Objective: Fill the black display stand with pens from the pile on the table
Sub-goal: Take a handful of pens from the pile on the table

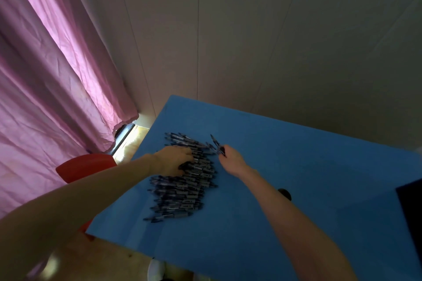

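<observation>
The pile of pens (185, 178) lies mid-table, long axes running 9 to 3 o'clock. Left hand (174, 161) rests on it, grip unclear; right hand (231, 158) pinches 1 pen (217, 143) at 1 o'clock. No stand in sight.

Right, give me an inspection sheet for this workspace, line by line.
Surface: blue table, set against a pale wall.
Job's things: pile of pens on the table; black display stand not identifiable in view.
Clutter: small dark object beside the right forearm, unclear what.
Hands: left hand rests on the pile, fingers curled among pens; right hand grips a few pens.
Cables: nothing seen.
Surroundings: pink curtain, red chair.
</observation>
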### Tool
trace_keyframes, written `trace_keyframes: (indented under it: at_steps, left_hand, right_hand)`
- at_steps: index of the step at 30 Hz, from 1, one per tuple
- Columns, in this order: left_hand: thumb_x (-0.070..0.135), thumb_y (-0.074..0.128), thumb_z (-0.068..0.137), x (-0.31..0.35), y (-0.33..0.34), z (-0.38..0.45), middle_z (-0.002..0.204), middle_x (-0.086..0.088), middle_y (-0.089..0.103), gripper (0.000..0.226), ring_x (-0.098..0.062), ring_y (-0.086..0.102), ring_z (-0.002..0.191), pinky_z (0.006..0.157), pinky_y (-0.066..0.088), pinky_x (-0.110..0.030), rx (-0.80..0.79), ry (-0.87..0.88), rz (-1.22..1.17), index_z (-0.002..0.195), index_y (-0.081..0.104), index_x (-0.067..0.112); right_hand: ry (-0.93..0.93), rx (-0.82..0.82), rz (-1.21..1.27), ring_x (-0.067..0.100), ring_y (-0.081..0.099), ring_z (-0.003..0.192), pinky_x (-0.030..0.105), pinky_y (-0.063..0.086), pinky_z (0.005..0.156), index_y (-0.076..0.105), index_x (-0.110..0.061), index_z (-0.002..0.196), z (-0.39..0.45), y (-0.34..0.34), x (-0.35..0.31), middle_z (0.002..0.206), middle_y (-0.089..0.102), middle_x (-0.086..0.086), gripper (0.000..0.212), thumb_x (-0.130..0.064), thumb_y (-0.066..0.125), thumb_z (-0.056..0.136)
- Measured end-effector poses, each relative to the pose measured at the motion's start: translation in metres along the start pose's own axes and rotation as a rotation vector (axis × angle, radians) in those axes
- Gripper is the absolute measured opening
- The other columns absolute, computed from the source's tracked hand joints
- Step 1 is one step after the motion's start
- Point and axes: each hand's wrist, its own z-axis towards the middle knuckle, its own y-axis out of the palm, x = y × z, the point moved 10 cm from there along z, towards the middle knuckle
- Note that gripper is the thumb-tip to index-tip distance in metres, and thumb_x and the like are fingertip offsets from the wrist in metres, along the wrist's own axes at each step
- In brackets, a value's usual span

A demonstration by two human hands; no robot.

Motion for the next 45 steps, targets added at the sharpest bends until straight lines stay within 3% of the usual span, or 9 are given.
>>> trace_keyframes:
  at_steps: [6, 12, 19, 23, 28, 31, 36, 38, 45]
  left_hand:
    - [0.035, 0.063, 0.090, 0.009, 0.005, 0.005, 0.125, 0.000, 0.055, 0.044, -0.022, 0.056, 0.108, 0.080, 0.049, -0.037, -0.077, -0.003, 0.097, 0.130, 0.054, 0.019]
    - [0.035, 0.060, 0.092, 0.000, -0.002, 0.003, 0.109, 0.005, 0.062, 0.021, -0.018, 0.060, 0.096, 0.081, 0.050, -0.034, -0.015, -0.048, 0.047, 0.110, 0.060, 0.023]
    - [0.031, 0.059, 0.089, -0.016, -0.005, -0.009, 0.093, 0.003, 0.065, 0.016, -0.018, 0.060, 0.083, 0.071, 0.047, -0.031, -0.013, -0.105, 0.066, 0.101, 0.056, 0.022]
    - [0.030, 0.060, 0.087, -0.024, -0.001, -0.018, 0.089, 0.006, 0.057, 0.015, -0.017, 0.055, 0.079, 0.065, 0.039, -0.030, -0.032, -0.106, 0.088, 0.095, 0.050, 0.022]
    - [0.029, 0.059, 0.085, -0.032, -0.001, -0.021, 0.091, 0.006, 0.059, 0.013, -0.016, 0.055, 0.080, 0.064, 0.036, -0.029, -0.034, -0.125, 0.105, 0.092, 0.050, 0.024]
    - [0.030, 0.059, 0.086, -0.034, 0.001, -0.018, 0.094, 0.004, 0.060, 0.013, -0.017, 0.055, 0.081, 0.065, 0.036, -0.029, -0.051, -0.143, 0.136, 0.092, 0.050, 0.022]
    - [0.035, 0.060, 0.091, -0.037, 0.010, -0.013, 0.113, 0.000, 0.062, 0.032, -0.021, 0.062, 0.102, 0.075, 0.043, -0.031, -0.058, -0.134, 0.152, 0.119, 0.057, 0.020]
    - [0.035, 0.060, 0.091, -0.038, 0.014, -0.012, 0.113, 0.000, 0.063, 0.030, -0.021, 0.061, 0.102, 0.076, 0.043, -0.031, -0.070, -0.132, 0.165, 0.117, 0.057, 0.020]
    - [0.036, 0.058, 0.092, -0.042, 0.028, -0.004, 0.109, -0.004, 0.064, 0.029, -0.025, 0.062, 0.096, 0.082, 0.051, -0.037, -0.182, -0.114, 0.182, 0.112, 0.054, 0.016]
  right_hand:
    - [0.041, -0.007, 0.033, 0.020, 0.050, 0.078, 0.034, 0.042, 0.068, 0.055, -0.005, 0.116, -0.009, -0.004, 0.027, 0.097, 0.059, 0.011, 0.024, -0.023, 0.042, 0.106]
    - [0.061, -0.007, 0.064, 0.019, 0.049, 0.073, 0.034, 0.040, 0.064, 0.054, -0.009, 0.100, -0.013, -0.005, 0.045, 0.086, 0.055, 0.004, 0.020, -0.025, 0.044, 0.106]
    - [0.066, -0.009, 0.095, 0.018, 0.047, 0.068, 0.032, 0.036, 0.058, 0.056, -0.009, 0.099, -0.014, -0.008, 0.051, 0.082, 0.054, 0.003, 0.020, -0.025, 0.046, 0.105]
    - [0.066, -0.010, 0.117, 0.017, 0.046, 0.067, 0.031, 0.036, 0.058, 0.050, -0.016, 0.087, -0.015, -0.004, 0.054, 0.078, 0.052, 0.002, 0.020, -0.025, 0.047, 0.104]
    - [0.073, -0.022, 0.106, 0.016, 0.046, 0.066, 0.031, 0.035, 0.057, 0.051, -0.017, 0.086, -0.014, -0.001, 0.055, 0.077, 0.052, 0.001, 0.021, -0.025, 0.047, 0.104]
    - [0.077, -0.025, 0.083, 0.018, 0.050, 0.069, 0.032, 0.038, 0.059, 0.057, -0.012, 0.097, -0.014, 0.001, 0.056, 0.081, 0.056, 0.003, 0.019, -0.026, 0.047, 0.105]
    - [0.087, -0.008, 0.036, 0.016, 0.049, 0.068, 0.032, 0.037, 0.058, 0.053, -0.016, 0.092, -0.015, 0.004, 0.058, 0.081, 0.054, 0.001, 0.017, -0.027, 0.048, 0.104]
    - [0.093, 0.007, -0.043, 0.016, 0.049, 0.069, 0.032, 0.038, 0.058, 0.051, -0.018, 0.090, -0.016, 0.004, 0.057, 0.081, 0.054, 0.000, 0.014, -0.026, 0.050, 0.102]
    - [0.070, 0.019, -0.261, 0.021, 0.060, 0.090, 0.036, 0.052, 0.074, 0.056, -0.014, 0.114, -0.014, 0.006, 0.043, 0.102, 0.060, 0.002, 0.018, -0.024, 0.055, 0.099]
